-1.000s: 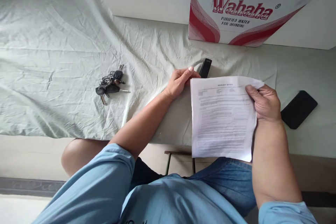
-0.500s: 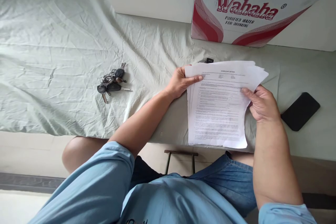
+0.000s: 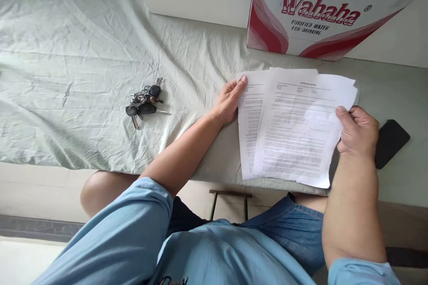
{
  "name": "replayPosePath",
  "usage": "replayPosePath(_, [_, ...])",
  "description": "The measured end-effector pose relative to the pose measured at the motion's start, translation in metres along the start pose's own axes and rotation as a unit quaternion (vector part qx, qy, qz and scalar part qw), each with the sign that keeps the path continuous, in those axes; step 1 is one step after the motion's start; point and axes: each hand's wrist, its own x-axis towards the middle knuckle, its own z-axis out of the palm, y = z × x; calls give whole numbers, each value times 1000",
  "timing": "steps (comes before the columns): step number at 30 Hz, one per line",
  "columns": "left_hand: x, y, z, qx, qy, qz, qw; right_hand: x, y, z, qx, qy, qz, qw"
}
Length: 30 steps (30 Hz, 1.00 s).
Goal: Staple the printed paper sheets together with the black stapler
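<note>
Several printed paper sheets are held above the cloth-covered table, in two overlapping parts. My left hand (image 3: 230, 98) grips the left sheets (image 3: 249, 142) at their upper left edge, thumb on top and fingers hidden underneath. My right hand (image 3: 359, 131) pinches the right sheets (image 3: 294, 133) by their right edge, with the thumb over the print. These right sheets lie over part of the left ones. How many sheets each hand holds I cannot tell.
A bunch of keys (image 3: 145, 102) lies on the pale green cloth (image 3: 83, 111) to the left. On the right, a black phone (image 3: 393, 142) rests beside my right wrist. A Wahaha water carton (image 3: 310, 18) stands at the back. Below the table edge is a stool (image 3: 230, 193).
My right hand has moved right with the upper sheets, uncovering printed sheets that my left hand holds. The left thumb has shifted to the left edge. The small black object behind the papers is now hidden.
</note>
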Motion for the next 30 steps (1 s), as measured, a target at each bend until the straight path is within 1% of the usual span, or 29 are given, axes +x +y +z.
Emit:
replayPosePath(2, [2,1,1,-37,18,-2,999,4,2,-2,17,34,-15,999])
replayPosePath(3, [4,0,1,-51,22,-4,998,5,2,-2,30,40,-18,999])
replayPosePath(5, [6,-2,-1,-69,24,-5,997,4,2,0,54,31,-19,998])
replayPosePath(7, [7,-5,-4,-77,15,-6,997,-1,1,4,63,4,-20,998])
replayPosePath(9, [6,-7,-6,-76,-10,-9,997,-7,-2,9,62,-21,-24,998])
replayPosePath(12, [2,-5,-8,-63,-64,-17,996,-13,-5,16,57,-42,-27,997])
replayPosePath(14, [-1,-3,-8,-46,-100,-23,994,-15,-5,19,52,-50,-26,997])
replayPosePath(16, [-2,-1,-8,-28,-119,-26,992,-15,-4,19,44,-48,-31,997])
replayPosePath(18, [-3,-1,-8,-19,-117,-25,993,-14,-2,17,19,-40,-51,998])
replayPosePath(21, [-3,-1,-7,-20,-107,-23,994,-12,0,14,-55,-29,-92,994])
replayPosePath(23, [-3,-1,-7,-22,-103,-24,994,-9,1,12,-86,-14,-105,991])
replayPosePath(30, [-3,3,-5,-15,-85,-29,996,9,6,3,-36,92,-93,991])
